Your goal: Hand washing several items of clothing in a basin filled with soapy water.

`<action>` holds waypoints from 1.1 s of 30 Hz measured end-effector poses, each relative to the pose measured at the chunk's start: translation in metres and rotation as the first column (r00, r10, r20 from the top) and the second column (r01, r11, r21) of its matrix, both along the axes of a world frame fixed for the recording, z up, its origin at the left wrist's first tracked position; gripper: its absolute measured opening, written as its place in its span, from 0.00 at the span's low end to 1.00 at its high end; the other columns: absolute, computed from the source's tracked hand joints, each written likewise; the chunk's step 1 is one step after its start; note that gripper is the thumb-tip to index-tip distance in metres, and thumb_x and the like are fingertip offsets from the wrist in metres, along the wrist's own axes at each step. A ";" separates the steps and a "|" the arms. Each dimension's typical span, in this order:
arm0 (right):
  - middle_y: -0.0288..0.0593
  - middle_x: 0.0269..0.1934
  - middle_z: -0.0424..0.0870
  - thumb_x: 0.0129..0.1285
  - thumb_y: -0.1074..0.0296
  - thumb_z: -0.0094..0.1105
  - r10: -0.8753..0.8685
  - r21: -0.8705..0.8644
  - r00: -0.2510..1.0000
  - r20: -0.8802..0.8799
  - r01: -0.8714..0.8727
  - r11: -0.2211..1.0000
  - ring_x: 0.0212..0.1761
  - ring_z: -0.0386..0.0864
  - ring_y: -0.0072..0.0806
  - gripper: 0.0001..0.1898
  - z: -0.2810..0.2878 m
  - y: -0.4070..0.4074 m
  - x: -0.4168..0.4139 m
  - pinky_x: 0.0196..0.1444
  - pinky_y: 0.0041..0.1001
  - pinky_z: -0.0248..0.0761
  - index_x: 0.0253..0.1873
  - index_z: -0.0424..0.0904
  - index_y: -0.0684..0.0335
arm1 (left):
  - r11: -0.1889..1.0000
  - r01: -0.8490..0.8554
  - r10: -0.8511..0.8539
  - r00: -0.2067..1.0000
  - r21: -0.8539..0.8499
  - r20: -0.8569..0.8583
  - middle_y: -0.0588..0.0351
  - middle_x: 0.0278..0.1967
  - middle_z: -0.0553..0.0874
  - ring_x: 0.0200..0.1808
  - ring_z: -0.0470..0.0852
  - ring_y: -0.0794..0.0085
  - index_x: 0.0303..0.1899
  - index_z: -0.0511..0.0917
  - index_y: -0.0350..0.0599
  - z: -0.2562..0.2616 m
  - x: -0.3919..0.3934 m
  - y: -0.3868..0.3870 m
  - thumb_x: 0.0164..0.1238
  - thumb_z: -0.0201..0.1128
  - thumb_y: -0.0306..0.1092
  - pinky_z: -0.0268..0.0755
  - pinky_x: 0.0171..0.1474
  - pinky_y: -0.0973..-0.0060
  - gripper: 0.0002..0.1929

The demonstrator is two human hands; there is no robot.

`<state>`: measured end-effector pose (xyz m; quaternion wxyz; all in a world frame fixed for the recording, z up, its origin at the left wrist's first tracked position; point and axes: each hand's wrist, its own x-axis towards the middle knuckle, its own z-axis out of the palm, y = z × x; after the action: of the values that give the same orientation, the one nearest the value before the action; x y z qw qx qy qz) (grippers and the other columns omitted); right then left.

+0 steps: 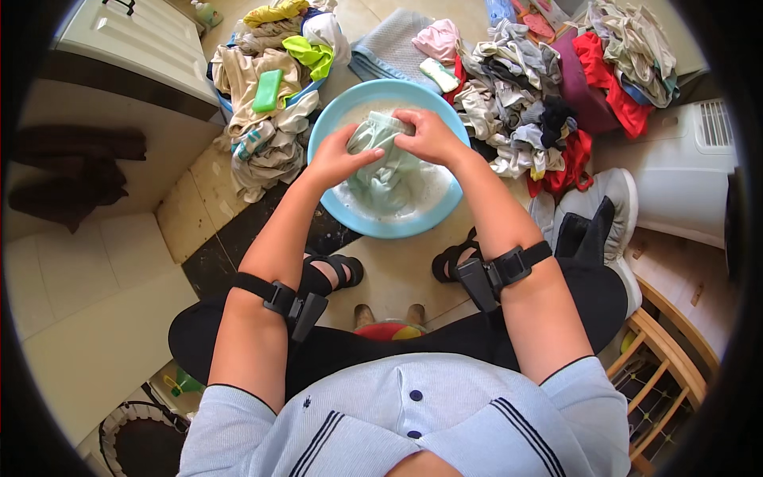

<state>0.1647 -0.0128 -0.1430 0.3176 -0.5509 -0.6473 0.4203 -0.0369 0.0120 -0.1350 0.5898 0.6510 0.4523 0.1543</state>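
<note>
A pale green garment (381,158) with a gathered waistband hangs between my hands, its lower part in cloudy, sudsy water. The water fills a light blue plastic basin (388,229) on the floor between my feet. My left hand (338,156) grips the garment's left side, thumb across the front. My right hand (430,136) pinches the waistband at its upper right. Both hands are above the water, inside the basin's rim. The fingers behind the cloth are partly hidden.
At the left, a heap of clothes (250,53) holds a green soap bar (267,90). More laundry (506,89) lies at the right, near a blue-grey towel (390,45) and a scrub brush or wrapped bar (440,74). Grey shoes (623,197) and a wooden rack (661,369) stand at my right.
</note>
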 end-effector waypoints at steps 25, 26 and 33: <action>0.46 0.27 0.80 0.52 0.61 0.62 0.026 0.009 0.903 0.430 -0.033 0.999 0.30 0.77 0.35 0.11 0.108 0.006 0.042 0.36 0.30 0.69 0.37 0.80 0.60 | 0.954 -0.284 0.256 0.936 0.091 0.242 0.63 0.35 0.81 0.35 0.76 0.83 0.43 0.77 0.40 0.087 -0.017 0.009 0.55 0.66 0.32 0.68 0.41 0.82 0.14; 0.44 0.26 0.80 0.52 0.62 0.62 -0.015 0.042 0.943 0.334 0.002 0.999 0.29 0.76 0.30 0.10 0.108 0.008 0.042 0.36 0.28 0.68 0.37 0.80 0.60 | 0.943 -0.305 0.260 0.924 0.130 0.280 0.62 0.33 0.81 0.33 0.76 0.83 0.41 0.78 0.39 0.090 -0.018 0.011 0.53 0.67 0.33 0.69 0.39 0.82 0.14; 0.33 0.30 0.81 0.57 0.71 0.54 -0.030 0.181 0.998 -0.063 0.041 0.983 0.33 0.73 0.17 0.08 0.154 0.009 0.028 0.40 0.21 0.68 0.40 0.82 0.62 | 0.911 -0.331 0.225 0.899 0.248 0.375 0.64 0.28 0.81 0.29 0.75 0.85 0.37 0.78 0.40 0.115 -0.027 0.020 0.49 0.70 0.32 0.69 0.33 0.84 0.14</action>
<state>0.1930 -0.0043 0.0115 0.3934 -0.5181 -0.6634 0.3697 -0.0639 0.0325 -0.0200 0.5222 0.6257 0.4044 0.4152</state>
